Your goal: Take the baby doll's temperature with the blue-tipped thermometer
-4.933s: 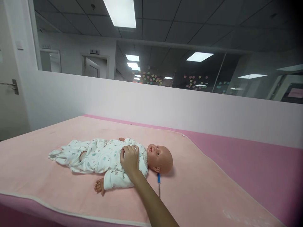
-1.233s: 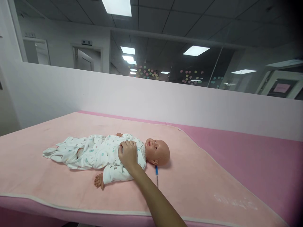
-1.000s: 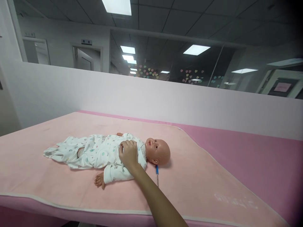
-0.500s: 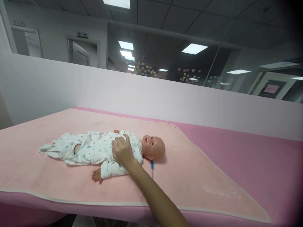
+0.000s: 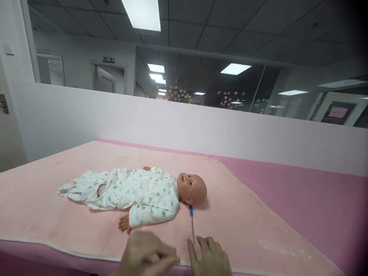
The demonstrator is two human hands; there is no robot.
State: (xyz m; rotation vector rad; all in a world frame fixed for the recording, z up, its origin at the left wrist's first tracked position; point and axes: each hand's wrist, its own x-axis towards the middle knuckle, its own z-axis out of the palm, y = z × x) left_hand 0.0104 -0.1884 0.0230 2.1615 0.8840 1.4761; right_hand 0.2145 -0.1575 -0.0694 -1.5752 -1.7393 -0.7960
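Observation:
A baby doll [image 5: 152, 195] in a white printed sleepsuit lies on its back, its bald head toward the right. Beside its head, a slim clear stick with a blue end [image 5: 192, 226], like a thermometer, rests on the pad and points toward me. My right hand [image 5: 211, 257] is at the near end of this stick, thumb and forefinger apart on either side of it; I cannot tell if they touch it. My left hand [image 5: 148, 253], blurred, is at the pad's front edge below the doll's arm. Its fingers are curled together, and what they hold, if anything, is hidden.
A peach pad [image 5: 244, 226] with a pale border covers much of the pink table [image 5: 287, 188]. Behind stands a low white wall [image 5: 172, 122] with glass above it. At the far left is a door with a handle [image 5: 4, 104].
A hand that lay on the doll's chest has left it. Both my hands now show at the front edge, the right one at the stick. The view has shifted slightly.

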